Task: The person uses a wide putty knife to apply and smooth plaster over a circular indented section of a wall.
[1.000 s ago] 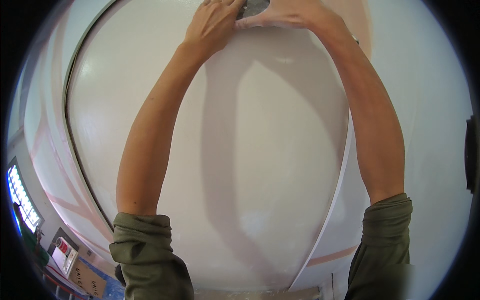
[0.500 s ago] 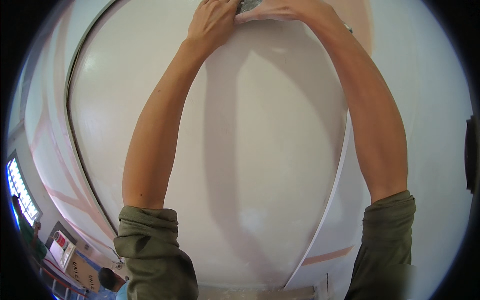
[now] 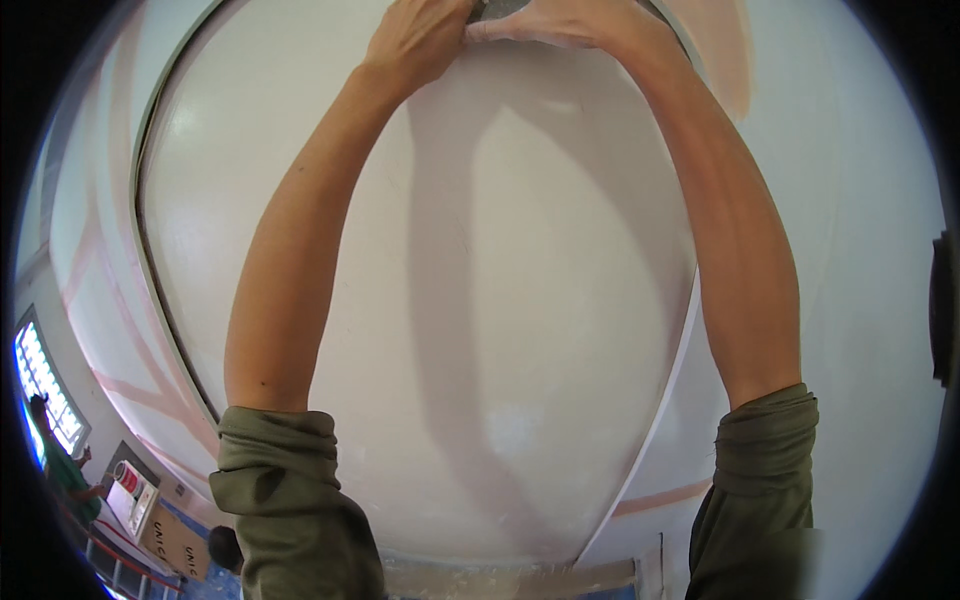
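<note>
A large pale panel (image 3: 560, 300) fills the middle, and both my arms reach up over it, casting shadows. At the top edge my left hand (image 3: 425, 40) has its fingers bent in beside a small grey piece (image 3: 503, 9), which I cannot identify. My right hand (image 3: 565, 22) lies on the other side of that piece, its thumb stretched along the lower border toward the left hand. The fingertips of both hands run out of the picture, so how they grip is partly hidden.
A dark gap (image 3: 139, 200) borders the panel's left side; its right edge (image 3: 640, 460) is a white strip. Pinkish patches (image 3: 130, 395) mark the walls. At lower left are a person in green (image 3: 68, 470), another dark-haired head (image 3: 224, 548), a cardboard box (image 3: 175, 540) and a window (image 3: 48, 385).
Both forearms have shifted slightly left, and my hands have moved a little left along the top edge. The person in green has an arm reaching toward the items on the box.
</note>
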